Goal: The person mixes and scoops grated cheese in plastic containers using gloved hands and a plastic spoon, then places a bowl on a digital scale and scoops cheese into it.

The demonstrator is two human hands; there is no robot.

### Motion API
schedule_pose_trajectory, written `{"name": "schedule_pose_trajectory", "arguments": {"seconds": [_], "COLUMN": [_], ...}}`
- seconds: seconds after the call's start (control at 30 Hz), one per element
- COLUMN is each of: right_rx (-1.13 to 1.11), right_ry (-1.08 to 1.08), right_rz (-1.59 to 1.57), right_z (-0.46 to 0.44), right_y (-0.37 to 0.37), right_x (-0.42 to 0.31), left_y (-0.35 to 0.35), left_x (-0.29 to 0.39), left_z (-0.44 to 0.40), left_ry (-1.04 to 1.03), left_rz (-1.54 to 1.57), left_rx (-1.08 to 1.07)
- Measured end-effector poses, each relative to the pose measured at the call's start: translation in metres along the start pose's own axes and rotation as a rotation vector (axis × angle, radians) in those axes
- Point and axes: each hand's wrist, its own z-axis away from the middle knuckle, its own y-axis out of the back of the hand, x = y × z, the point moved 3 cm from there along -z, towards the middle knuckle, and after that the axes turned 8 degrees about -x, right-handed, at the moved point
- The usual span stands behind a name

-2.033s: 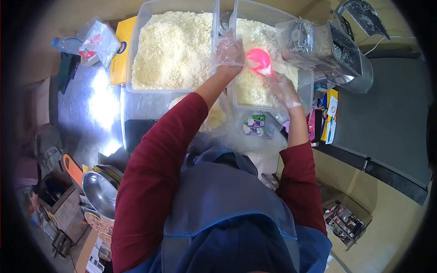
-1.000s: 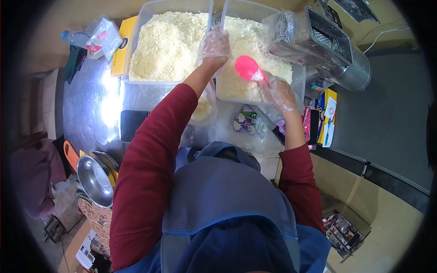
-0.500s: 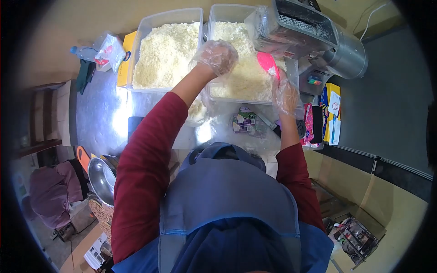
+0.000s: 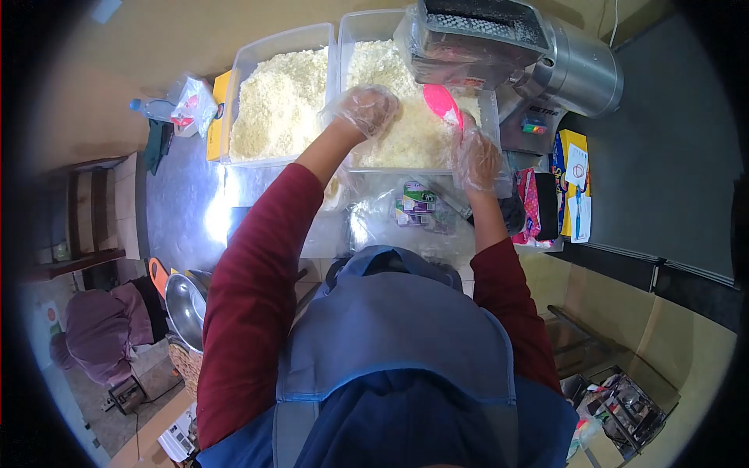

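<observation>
Two clear plastic tubs of pale, crumbly grated stuff stand side by side at the back of the metal table. My left hand (image 4: 370, 111), in a clear plastic glove, is closed over the left part of the right tub (image 4: 406, 168); its fingertips are hidden, so what it holds does not show. A pink spoon (image 4: 441, 102) leans up from my right hand (image 4: 477, 160), which is gloved too and wrapped around the handle at the tub's near right corner. Pale bits cling to the spoon. Heaped grated stuff (image 4: 285, 109) fills the left tub (image 4: 234, 117).
A metal grating machine (image 4: 577, 66) overhangs the right tub's back corner. Purple-labelled packets (image 4: 417, 201) and a knife-like blade (image 4: 449, 196) lie in front of the tubs. A steel bowl (image 4: 186, 306) sits at lower left. Another person (image 4: 105, 327) is bent over at far left.
The whole view has shifted slightly. My left hand has moved a little right and nearer to me over the right tub. My right hand keeps hold of the spoon in about the same place.
</observation>
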Motion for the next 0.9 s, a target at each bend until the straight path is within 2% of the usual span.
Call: {"name": "schedule_pose_trajectory", "arguments": {"seconds": [0.07,0.1,0.17,0.2,0.27,0.3,0.37,0.4,0.47,0.57,0.6,0.67,0.73,0.8,0.83,0.9], "right_rx": [0.002,0.003,-0.001,0.000,-0.090,-0.094,-0.075,-0.073,-0.325,-0.348,-0.350,-0.180,-0.265,-0.362,-0.312,-0.269], "right_ry": [-0.026,-0.025,0.034,0.040,0.006,0.008,0.063,0.069,-0.001,0.076,0.081,0.101,0.088,0.075,0.036,0.006], "right_rz": [0.011,0.010,0.080,0.082,0.241,0.246,0.517,0.525,0.126,0.062,0.068,0.083,0.153,0.230,0.246,0.272], "right_z": [0.000,-0.001,-0.005,-0.005,-0.003,-0.007,-0.027,-0.042,-0.071,-0.101,-0.090,-0.051,-0.033,-0.038,-0.052,-0.086], "right_y": [0.001,-0.001,-0.003,0.003,0.016,0.006,-0.032,-0.043,-0.071,-0.125,-0.117,-0.060,-0.025,-0.017,-0.018,-0.036], "right_x": [-0.001,0.002,0.003,0.002,0.003,0.019,0.058,0.055,0.043,0.032,0.014,-0.038,-0.052,-0.036,-0.015,0.016], "left_y": [0.024,0.034,0.051,0.047,0.043,0.034,0.012,-0.005,-0.038,-0.016,-0.016,-0.015,-0.016,-0.016,-0.016,-0.016], "left_x": [-0.002,0.000,-0.006,-0.013,-0.030,-0.033,-0.046,-0.047,-0.048,-0.041,-0.040,-0.040,-0.042,-0.041,-0.041,-0.040], "left_z": [0.000,0.002,0.010,0.014,0.030,0.032,0.036,0.035,0.032,0.035,0.037,0.036,0.034,0.035,0.036,0.034], "left_ry": [0.202,0.203,0.383,0.387,0.461,0.466,0.662,0.667,0.746,0.779,0.783,0.772,0.763,0.722,0.733,0.662], "left_rz": [0.119,0.119,0.147,0.146,0.148,0.152,0.329,0.334,0.625,0.777,0.781,0.777,0.767,0.740,0.752,0.587], "left_rx": [-0.166,-0.166,-0.049,-0.044,0.465,0.465,0.470,0.478,0.491,0.445,0.450,0.432,0.443,0.454,0.459,0.478]}}
